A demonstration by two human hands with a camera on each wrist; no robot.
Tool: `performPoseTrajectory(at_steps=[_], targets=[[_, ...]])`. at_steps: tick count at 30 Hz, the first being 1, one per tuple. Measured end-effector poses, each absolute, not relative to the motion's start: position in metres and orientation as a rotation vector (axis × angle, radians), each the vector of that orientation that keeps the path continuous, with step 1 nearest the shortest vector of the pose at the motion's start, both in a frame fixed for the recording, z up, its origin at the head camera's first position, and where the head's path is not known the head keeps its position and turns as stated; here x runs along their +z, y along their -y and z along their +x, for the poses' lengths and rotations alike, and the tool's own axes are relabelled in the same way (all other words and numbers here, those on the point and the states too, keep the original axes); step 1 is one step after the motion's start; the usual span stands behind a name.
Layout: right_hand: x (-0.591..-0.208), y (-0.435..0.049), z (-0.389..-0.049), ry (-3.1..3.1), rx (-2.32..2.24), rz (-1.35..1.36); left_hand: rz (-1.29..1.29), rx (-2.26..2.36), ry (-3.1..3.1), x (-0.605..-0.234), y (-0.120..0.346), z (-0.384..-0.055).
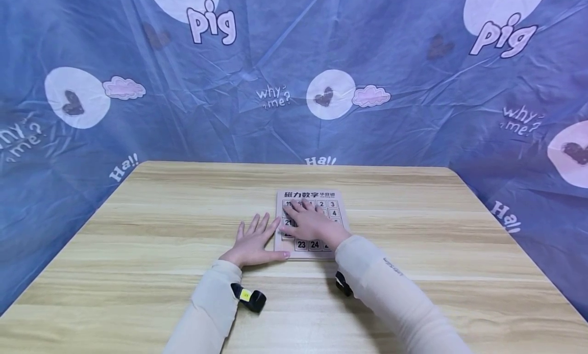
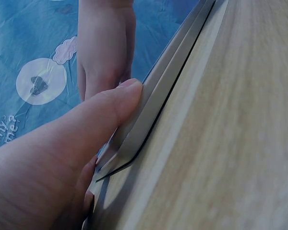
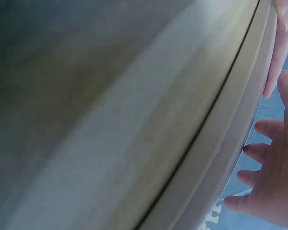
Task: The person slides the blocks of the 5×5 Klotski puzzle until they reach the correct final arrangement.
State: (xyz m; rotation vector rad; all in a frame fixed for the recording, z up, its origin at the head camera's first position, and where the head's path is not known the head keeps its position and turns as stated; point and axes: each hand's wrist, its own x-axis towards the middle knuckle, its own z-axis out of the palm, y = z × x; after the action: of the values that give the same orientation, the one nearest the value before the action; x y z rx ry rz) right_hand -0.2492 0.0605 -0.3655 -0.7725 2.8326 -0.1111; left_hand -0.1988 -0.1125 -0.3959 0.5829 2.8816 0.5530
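A number sliding puzzle (image 1: pixel 334 254) lies flat on the table, a pale board with square numbered tiles and dark Chinese lettering along its far edge. The tile-free slot shows at its near left corner, left of tile 23 (image 1: pixel 301 245). My left hand (image 1: pixel 257 244) rests at the board's left side with fingers spread, its thumb (image 2: pixel 127 93) lying on the near left corner of the frame. Over the left and middle tiles lies my right hand (image 1: pixel 314 225), fingers stretched out and touching the tiles, hiding several numbers. Tiles 2, 3 and 4 stay visible at the right.
The wood-grain table (image 1: pixel 161 231) extends widely around the board. A blue printed cloth (image 1: pixel 257 129) hangs behind it and along both sides. Each wrist carries a small black camera (image 1: pixel 256 301) over a pale sleeve (image 1: pixel 206 303).
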Motion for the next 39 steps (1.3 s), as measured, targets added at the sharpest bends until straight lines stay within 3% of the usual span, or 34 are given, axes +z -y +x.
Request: performPoseTrajectory(at_steps=[14,39], targets=[[-0.363,-0.059,-0.259,-2.871,-0.006,-0.696,0.577,0.564,-2.867,-0.395,0.112,-0.199],[-0.362,-0.064,-0.238,-2.809,0.002,-0.745,0.572,0.552,-2.886,-0.396,0.111,-0.198]])
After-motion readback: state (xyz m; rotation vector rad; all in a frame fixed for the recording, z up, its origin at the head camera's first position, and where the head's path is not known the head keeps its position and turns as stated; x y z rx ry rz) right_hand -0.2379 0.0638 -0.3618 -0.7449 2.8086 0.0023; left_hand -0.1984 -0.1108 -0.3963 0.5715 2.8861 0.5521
